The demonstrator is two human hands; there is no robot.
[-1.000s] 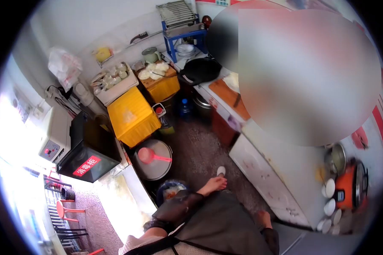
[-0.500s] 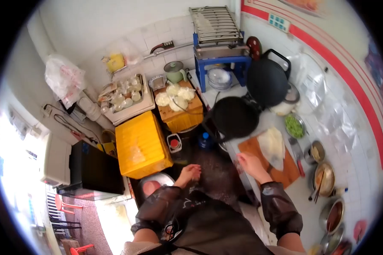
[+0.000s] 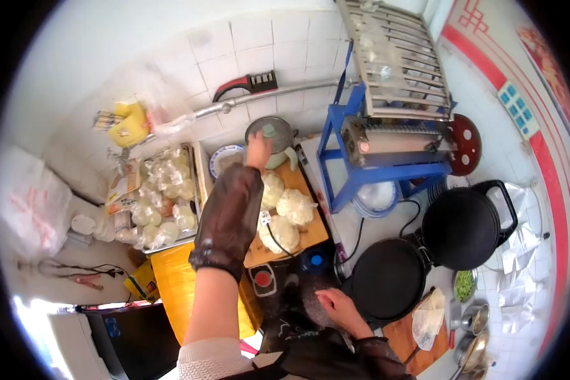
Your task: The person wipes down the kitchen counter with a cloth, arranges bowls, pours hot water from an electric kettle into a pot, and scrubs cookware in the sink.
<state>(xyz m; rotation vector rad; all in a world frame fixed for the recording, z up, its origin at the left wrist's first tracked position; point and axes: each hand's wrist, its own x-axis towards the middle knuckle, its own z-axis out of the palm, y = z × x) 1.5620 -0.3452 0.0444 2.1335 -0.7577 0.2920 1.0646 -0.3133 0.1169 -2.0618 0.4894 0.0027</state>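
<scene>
My left hand (image 3: 258,151) reaches to the green pot (image 3: 277,158) at the back, its fingers at the knob of the glass lid (image 3: 273,130). Dark sheer sleeves cover both forearms. Below that hand, several pale dough pieces (image 3: 296,207) lie on a wooden board (image 3: 258,255), with a cable plug among them. A patterned bowl (image 3: 227,158) stands left of the pot. Nearer my body, my right hand (image 3: 337,304) hangs over the floor, left of the open black electric pan (image 3: 388,278); its fingers are loosely curled and hard to make out.
A yellow box (image 3: 174,285) and a tray of wrapped items (image 3: 164,196) are at the left. Right of the boards stands a blue frame (image 3: 386,166) with a metal rack (image 3: 396,57). At the lower right, flatbread (image 3: 428,320) lies on a cutting board (image 3: 404,335).
The view has moved nearer to the back counter. My left hand has reached forward to the pot lid. My right hand has left the area beside the cutting board.
</scene>
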